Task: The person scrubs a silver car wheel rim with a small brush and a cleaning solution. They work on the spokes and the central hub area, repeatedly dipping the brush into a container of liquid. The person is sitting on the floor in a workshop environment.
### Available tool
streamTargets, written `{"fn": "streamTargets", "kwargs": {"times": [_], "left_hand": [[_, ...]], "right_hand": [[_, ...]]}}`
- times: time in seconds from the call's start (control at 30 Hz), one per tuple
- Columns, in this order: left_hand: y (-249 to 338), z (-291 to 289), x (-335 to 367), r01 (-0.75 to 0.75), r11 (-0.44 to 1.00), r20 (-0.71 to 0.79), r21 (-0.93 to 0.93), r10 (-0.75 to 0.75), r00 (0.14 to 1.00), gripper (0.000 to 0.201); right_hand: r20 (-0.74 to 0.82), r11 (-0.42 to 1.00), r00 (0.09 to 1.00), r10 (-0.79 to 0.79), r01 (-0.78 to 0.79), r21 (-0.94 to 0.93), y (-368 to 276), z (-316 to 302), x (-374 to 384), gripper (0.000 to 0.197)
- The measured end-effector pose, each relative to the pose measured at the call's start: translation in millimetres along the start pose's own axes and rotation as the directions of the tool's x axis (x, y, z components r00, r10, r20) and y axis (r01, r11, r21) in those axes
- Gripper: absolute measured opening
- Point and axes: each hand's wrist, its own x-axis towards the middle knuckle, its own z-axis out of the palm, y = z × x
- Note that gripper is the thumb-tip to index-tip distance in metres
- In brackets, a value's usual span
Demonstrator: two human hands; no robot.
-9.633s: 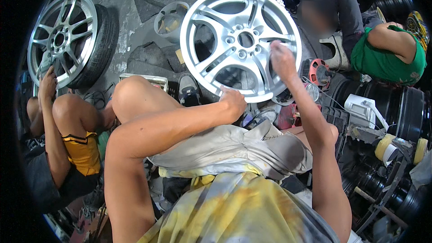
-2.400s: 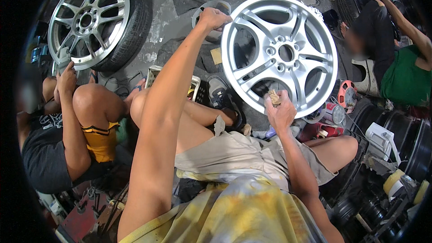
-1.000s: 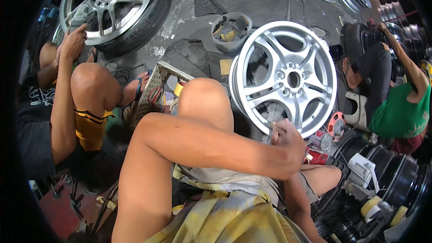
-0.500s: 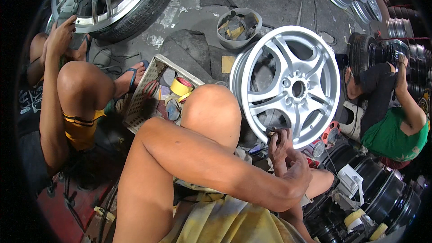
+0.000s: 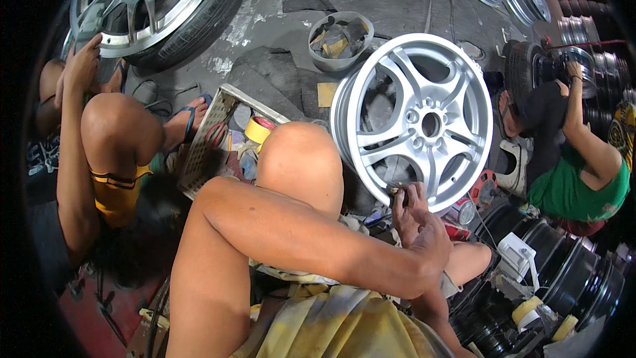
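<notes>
A silver spoked wheel rim [image 5: 432, 126] stands tilted in front of me, to the right of my raised knee. At its lower edge my right hand [image 5: 407, 209] has its fingers bent and pressed together, with a small dark piece [image 5: 395, 191] at the fingertips, too small to name. My left forearm crosses in front of my body. My left hand [image 5: 434, 242] lies against the right wrist with its fingers curled; what they close on, if anything, is hidden.
A pale crate [image 5: 211, 134] with yellow tape rolls [image 5: 258, 129] stands left of my knee. Beyond is a bucket of scraps [image 5: 339, 43]. One person [image 5: 73, 159] works at a tyred wheel [image 5: 156, 6] on the left; another in green [image 5: 583, 182] sits right. Dark rims [image 5: 563, 265] lie lower right.
The whole view has shifted slightly, so things sit a little further left. My hands remain at the rim's lower edge, with the fingers slightly changed in pose.
</notes>
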Motion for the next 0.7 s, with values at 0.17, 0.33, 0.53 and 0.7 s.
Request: {"fn": "streamTargets", "kwargs": {"times": [0.17,0.33,0.53,0.7], "left_hand": [[-20.7,-25.9,-8.3,-0.063,0.997,0.056,-0.054,0.066,0.996,0.035],[-53.4,-68.3,-23.1,-0.233,0.967,0.227,-0.106,0.252,0.941,0.045],[-58.3,-55.3,-35.8,-0.297,0.954,0.128,-0.037,0.299,0.946,0.034],[-60.8,-58.4,-32.5,-0.292,0.951,0.164,-0.099,0.305,0.938,0.030]], "right_hand": [[0.086,0.986,0.996,-0.009,-0.005,0.164,-23.4,4.2,14.3,0.013],[0.293,0.953,0.942,-0.163,0.074,0.292,-22.8,-14.3,15.0,0.024],[0.471,0.921,0.812,-0.344,0.390,0.001,33.7,-56.5,10.7,0.026],[0.373,0.925,0.864,-0.338,0.232,0.301,7.1,-44.2,14.6,0.029]]}}
